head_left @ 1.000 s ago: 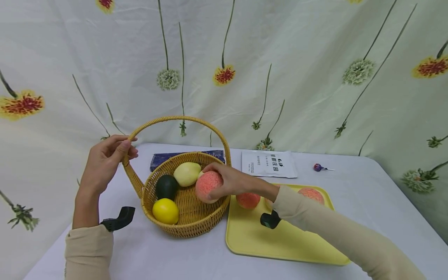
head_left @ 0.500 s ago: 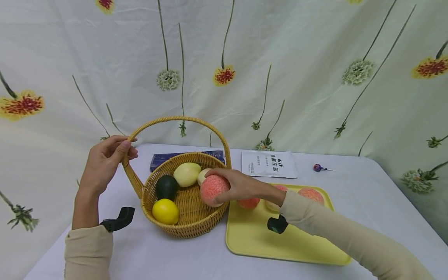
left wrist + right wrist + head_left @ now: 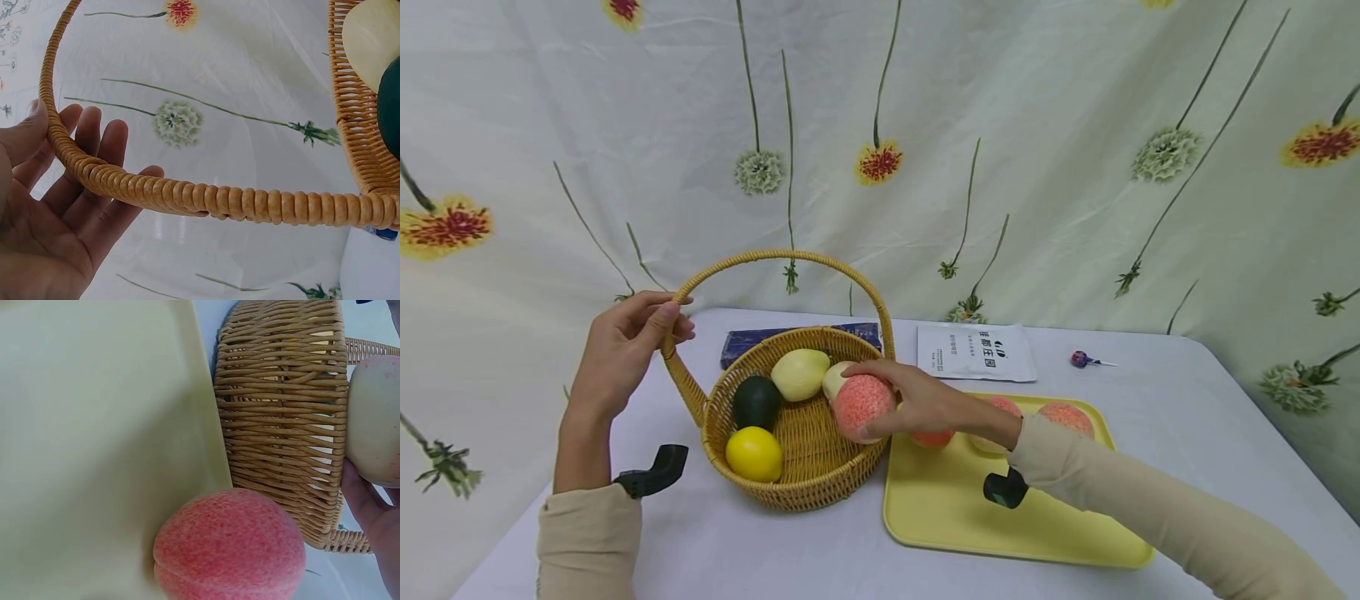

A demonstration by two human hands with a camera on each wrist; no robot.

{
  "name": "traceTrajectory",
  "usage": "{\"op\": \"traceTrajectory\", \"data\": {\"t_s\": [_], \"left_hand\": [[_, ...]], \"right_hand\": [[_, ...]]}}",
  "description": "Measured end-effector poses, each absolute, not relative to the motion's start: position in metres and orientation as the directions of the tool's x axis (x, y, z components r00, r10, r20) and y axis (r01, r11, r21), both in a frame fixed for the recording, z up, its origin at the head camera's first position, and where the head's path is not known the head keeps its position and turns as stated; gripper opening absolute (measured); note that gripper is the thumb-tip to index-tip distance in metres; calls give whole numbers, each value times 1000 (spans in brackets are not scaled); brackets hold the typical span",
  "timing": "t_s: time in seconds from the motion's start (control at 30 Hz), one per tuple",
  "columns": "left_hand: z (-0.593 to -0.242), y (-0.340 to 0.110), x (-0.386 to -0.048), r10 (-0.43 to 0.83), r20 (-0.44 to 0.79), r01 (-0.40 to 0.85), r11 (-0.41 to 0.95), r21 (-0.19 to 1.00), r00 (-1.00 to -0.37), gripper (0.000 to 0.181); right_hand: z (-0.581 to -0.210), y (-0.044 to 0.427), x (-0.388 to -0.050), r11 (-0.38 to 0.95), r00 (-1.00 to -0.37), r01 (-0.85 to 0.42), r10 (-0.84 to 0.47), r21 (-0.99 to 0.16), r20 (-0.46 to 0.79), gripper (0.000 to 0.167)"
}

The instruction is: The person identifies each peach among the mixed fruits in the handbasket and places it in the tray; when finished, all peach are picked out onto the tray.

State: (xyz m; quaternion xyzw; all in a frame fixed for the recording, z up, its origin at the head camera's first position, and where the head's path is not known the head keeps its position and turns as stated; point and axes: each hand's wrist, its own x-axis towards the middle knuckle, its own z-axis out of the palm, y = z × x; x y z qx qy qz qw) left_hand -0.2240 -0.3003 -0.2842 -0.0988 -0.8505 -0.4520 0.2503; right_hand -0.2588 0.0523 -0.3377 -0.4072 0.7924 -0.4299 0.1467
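My left hand (image 3: 619,354) holds the left side of the wicker basket's arched handle (image 3: 782,254), with the thumb on one side and fingers behind. The wicker basket (image 3: 808,467) stands on the table. In it lie a yellow lemon (image 3: 754,454), a dark green avocado-like fruit (image 3: 756,404), a pale yellow fruit (image 3: 800,375) and another pale fruit (image 3: 833,380), partly hidden. At the basket's right side my right hand (image 3: 928,402) grips a pink peach (image 3: 863,408). The right wrist view shows this peach's pale side (image 3: 378,422) by the rim.
A yellow tray (image 3: 970,517) sits right of the basket, bearing a red peach (image 3: 932,438), a peach half behind my wrist (image 3: 1002,406) and another peach (image 3: 1066,417). Behind lie a dark blue box (image 3: 748,342), a white packet (image 3: 973,352) and a lollipop (image 3: 1080,359).
My right hand, still gripping the peach, has moved right across the basket toward its right rim, uncovering more of the pale fruit behind. The left hand stays on the handle.
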Motion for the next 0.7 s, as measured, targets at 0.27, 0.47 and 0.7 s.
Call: {"op": "traceTrajectory", "data": {"t_s": [0.27,0.47,0.7], "left_hand": [[-284,-301,-224,-58,516,400,561,725,-854,31],[-285,-300,-224,-66,513,390,568,724,-856,32],[-284,-299,-223,-68,512,387,574,722,-856,34]], "right_hand": [[-343,55,-258,243,-647,-458,-750,-855,133,71],[-342,58,-255,217,-642,-453,-752,-865,148,67],[-341,66,-250,197,-637,-435,-757,-879,146,66]]}}
